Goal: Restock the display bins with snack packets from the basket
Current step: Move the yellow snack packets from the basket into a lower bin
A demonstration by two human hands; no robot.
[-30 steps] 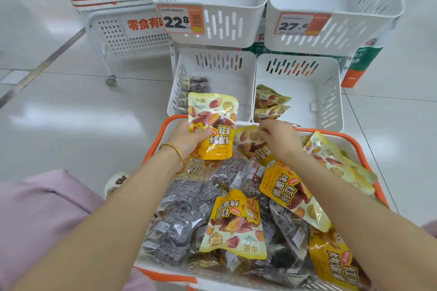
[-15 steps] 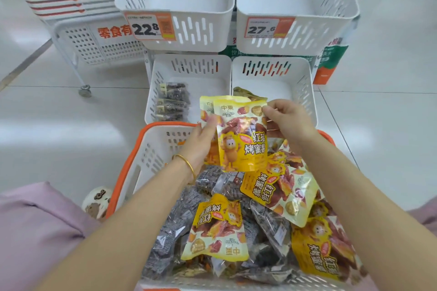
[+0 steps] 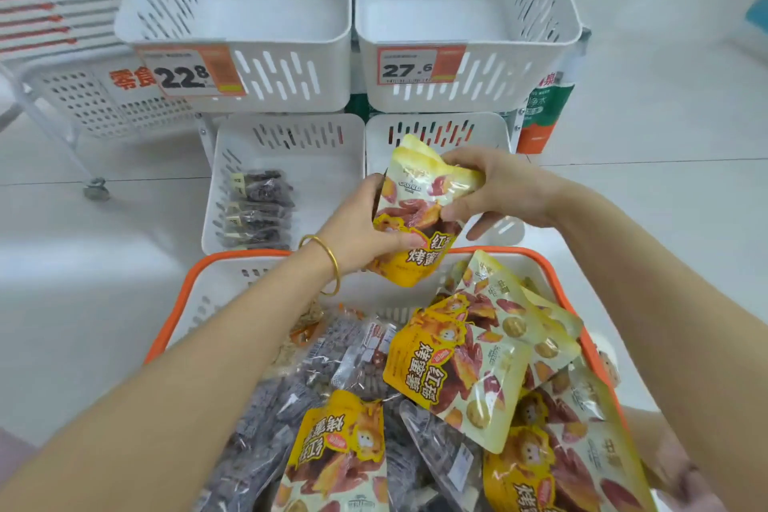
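Both hands are on one yellow snack packet [image 3: 419, 212], held in the air over the basket's far rim [image 3: 187, 295] and the near edge of the lower right bin [image 3: 436, 120]. Left hand [image 3: 357, 229], with a gold bangle [image 3: 328, 262], has its fingers [image 3: 376, 185] curled round the packet's lower left edge. Right hand [image 3: 503, 191] pinches the upper right edge. Packet tilted, top pointing far. Basket holds more yellow packets [image 3: 465, 370] on the right and dark packets [image 3: 282, 420] on the left. Lower left bin [image 3: 328, 162] holds a few dark packets [image 3: 259, 206]. The upper bins carry price tags 22.8 [image 3: 191, 73] and 27.6 [image 3: 419, 64].
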